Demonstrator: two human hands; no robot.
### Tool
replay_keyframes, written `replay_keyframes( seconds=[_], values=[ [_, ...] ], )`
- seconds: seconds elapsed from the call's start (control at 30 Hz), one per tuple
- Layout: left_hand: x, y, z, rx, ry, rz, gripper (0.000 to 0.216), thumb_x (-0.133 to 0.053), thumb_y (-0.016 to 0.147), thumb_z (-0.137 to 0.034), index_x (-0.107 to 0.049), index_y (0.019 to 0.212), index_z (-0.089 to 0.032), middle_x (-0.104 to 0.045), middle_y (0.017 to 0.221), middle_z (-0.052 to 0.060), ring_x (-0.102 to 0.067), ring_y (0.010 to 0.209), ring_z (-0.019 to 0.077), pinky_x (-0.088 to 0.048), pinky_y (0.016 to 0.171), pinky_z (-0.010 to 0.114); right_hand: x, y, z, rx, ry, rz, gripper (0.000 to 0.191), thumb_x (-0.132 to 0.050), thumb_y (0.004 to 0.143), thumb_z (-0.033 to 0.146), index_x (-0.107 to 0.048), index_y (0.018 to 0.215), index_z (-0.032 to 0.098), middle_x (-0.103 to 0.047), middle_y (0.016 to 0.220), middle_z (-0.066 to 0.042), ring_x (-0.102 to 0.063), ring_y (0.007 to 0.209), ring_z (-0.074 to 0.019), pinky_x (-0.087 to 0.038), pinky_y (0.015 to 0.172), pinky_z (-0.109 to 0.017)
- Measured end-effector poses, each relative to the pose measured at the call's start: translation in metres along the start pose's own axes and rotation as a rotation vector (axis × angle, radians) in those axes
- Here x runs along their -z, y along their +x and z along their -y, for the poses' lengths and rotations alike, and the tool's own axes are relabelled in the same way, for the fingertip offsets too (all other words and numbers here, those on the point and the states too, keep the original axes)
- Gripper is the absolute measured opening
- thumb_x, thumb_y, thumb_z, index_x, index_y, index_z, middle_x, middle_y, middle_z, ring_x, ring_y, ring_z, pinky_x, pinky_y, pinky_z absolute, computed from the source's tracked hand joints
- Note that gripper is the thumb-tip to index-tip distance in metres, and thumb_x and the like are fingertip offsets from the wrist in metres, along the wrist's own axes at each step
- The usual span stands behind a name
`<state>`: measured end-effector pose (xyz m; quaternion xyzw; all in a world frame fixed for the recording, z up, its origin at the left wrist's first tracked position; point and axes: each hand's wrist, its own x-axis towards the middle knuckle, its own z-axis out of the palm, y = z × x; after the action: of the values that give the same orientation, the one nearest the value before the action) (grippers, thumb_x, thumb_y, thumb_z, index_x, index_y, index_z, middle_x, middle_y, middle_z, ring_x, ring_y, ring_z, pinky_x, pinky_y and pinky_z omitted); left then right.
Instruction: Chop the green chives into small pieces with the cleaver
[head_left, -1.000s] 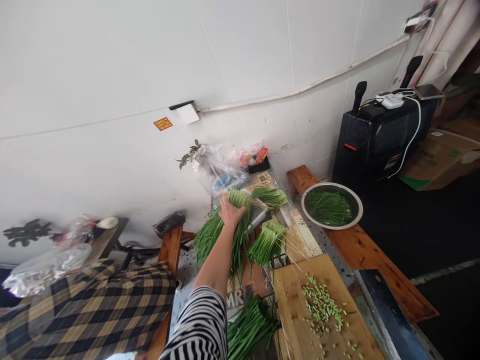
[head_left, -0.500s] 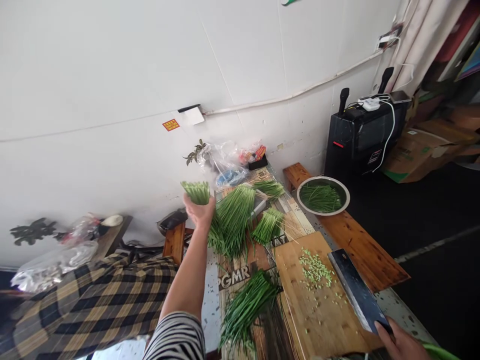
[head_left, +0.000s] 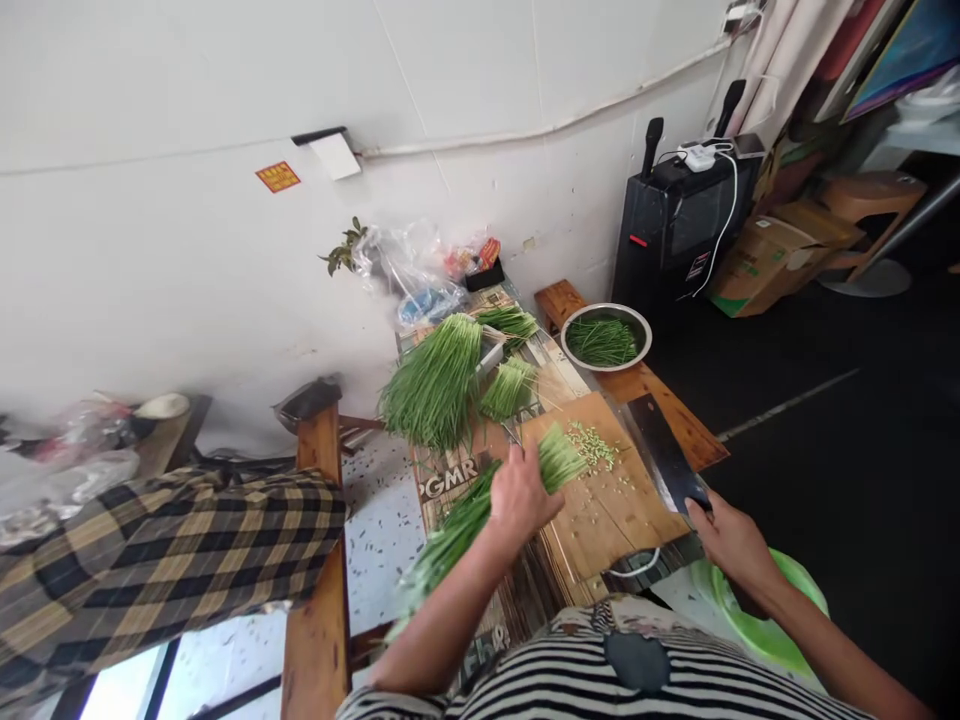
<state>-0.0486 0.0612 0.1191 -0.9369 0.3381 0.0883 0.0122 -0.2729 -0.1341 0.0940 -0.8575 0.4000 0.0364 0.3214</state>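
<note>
My left hand (head_left: 521, 495) is closed round a bunch of garlic chives (head_left: 561, 458). Its pale cut ends lie on the wooden cutting board (head_left: 600, 530), while green leaves trail to the lower left, partly behind my forearm. Small chopped pieces (head_left: 592, 447) are scattered just beyond those ends. At the board's right edge, my right hand (head_left: 724, 540) grips the handle of a cleaver (head_left: 664, 450), whose broad dark blade points away from me. Farther back on the table lie a big heap of chives (head_left: 439, 385) and a smaller bunch (head_left: 510, 388).
A metal basin of chives (head_left: 606, 340) sits on the wooden bench (head_left: 679, 410) to the right. Plastic bags (head_left: 412, 265) are at the table's wall end. A green basin (head_left: 780, 610) stands low at my right. A black speaker (head_left: 682, 230) is against the wall.
My left hand has brought its chives down from above the table's far left onto the board. The cleaver stays in my right hand by the board's right edge. The view has shifted.
</note>
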Motion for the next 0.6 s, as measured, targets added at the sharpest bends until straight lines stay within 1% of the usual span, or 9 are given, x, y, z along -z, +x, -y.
replay_keyframes(
  seconds=[0.03, 0.1, 0.17, 0.23, 0.33, 0.43, 0.5, 0.6],
  values=[
    [-0.022, -0.003, -0.012, 0.016, -0.007, 0.068, 0.092, -0.068, 0.062, -0.051, -0.027, 0.139, -0.022, -0.05, 0.116, 0.013, -0.057, 0.102, 0.0275, -0.047, 0.084, 0.037, 0.003, -0.001, 0.007, 0.02, -0.035, 0.002, 0.038, -0.032, 0.088, 0.038, -0.059, 0.098, 0.014, -0.064, 0.058, -0.005, -0.062, 0.056, -0.0208, -0.039, 0.054, -0.027],
    [-0.057, -0.005, -0.029, 0.068, -0.026, 0.203, 0.09, -0.068, 0.061, -0.05, -0.031, 0.136, -0.017, -0.051, 0.114, 0.014, -0.059, 0.099, 0.027, -0.047, 0.081, 0.035, 0.005, -0.004, 0.023, 0.057, -0.143, 0.023, 0.032, -0.034, 0.089, 0.033, -0.06, 0.093, 0.015, -0.068, 0.065, -0.008, -0.065, 0.063, -0.0215, -0.039, 0.057, -0.027],
    [-0.081, -0.005, -0.038, 0.116, -0.047, 0.283, 0.087, -0.068, 0.063, -0.048, -0.032, 0.135, -0.015, -0.052, 0.116, 0.016, -0.058, 0.1, 0.0273, -0.047, 0.08, 0.034, 0.0, -0.006, 0.035, 0.099, -0.264, 0.09, 0.03, -0.033, 0.091, 0.029, -0.059, 0.091, 0.015, -0.07, 0.071, -0.01, -0.067, 0.069, -0.0215, -0.039, 0.059, -0.026],
    [-0.097, -0.004, -0.041, 0.136, -0.066, 0.304, 0.084, -0.066, 0.067, -0.046, -0.031, 0.136, -0.014, -0.051, 0.118, 0.018, -0.056, 0.104, 0.0284, -0.045, 0.081, 0.035, -0.013, -0.006, 0.04, 0.14, -0.343, 0.151, 0.029, -0.032, 0.093, 0.027, -0.058, 0.091, 0.015, -0.071, 0.077, -0.011, -0.067, 0.072, -0.0204, -0.038, 0.06, -0.026],
    [-0.111, -0.005, -0.04, 0.126, -0.078, 0.283, 0.087, -0.063, 0.07, -0.05, -0.026, 0.14, -0.015, -0.049, 0.122, 0.017, -0.051, 0.111, 0.0299, -0.043, 0.087, 0.038, -0.036, -0.005, 0.036, 0.18, -0.382, 0.2, 0.028, -0.031, 0.095, 0.028, -0.056, 0.093, 0.015, -0.071, 0.085, -0.011, -0.067, 0.076, -0.0186, -0.037, 0.06, -0.025],
    [-0.119, -0.008, -0.039, 0.092, -0.054, 0.23, 0.095, -0.06, 0.069, -0.057, -0.021, 0.145, -0.015, -0.047, 0.126, 0.017, -0.046, 0.114, 0.0317, -0.04, 0.092, 0.041, -0.055, 0.001, 0.028, 0.21, -0.4, 0.236, 0.029, -0.03, 0.096, 0.03, -0.055, 0.092, 0.016, -0.071, 0.08, -0.009, -0.067, 0.072, -0.0174, -0.035, 0.059, -0.025],
    [-0.122, -0.008, -0.038, 0.07, -0.034, 0.185, 0.096, -0.057, 0.07, -0.06, -0.022, 0.145, -0.012, -0.046, 0.125, 0.017, -0.044, 0.114, 0.0323, -0.038, 0.094, 0.043, -0.062, 0.006, 0.024, 0.231, -0.405, 0.251, 0.03, -0.029, 0.097, 0.031, -0.055, 0.092, 0.016, -0.07, 0.078, -0.008, -0.066, 0.07, -0.0169, -0.034, 0.058, -0.025],
    [-0.126, -0.007, -0.036, 0.055, -0.02, 0.148, 0.096, -0.053, 0.071, -0.062, -0.025, 0.144, -0.008, -0.047, 0.124, 0.019, -0.042, 0.112, 0.0322, -0.036, 0.095, 0.043, -0.068, 0.013, 0.021, 0.261, -0.412, 0.264, 0.03, -0.028, 0.097, 0.03, -0.055, 0.094, 0.016, -0.07, 0.082, -0.008, -0.067, 0.073, -0.017, -0.033, 0.058, -0.026]
  ],
)
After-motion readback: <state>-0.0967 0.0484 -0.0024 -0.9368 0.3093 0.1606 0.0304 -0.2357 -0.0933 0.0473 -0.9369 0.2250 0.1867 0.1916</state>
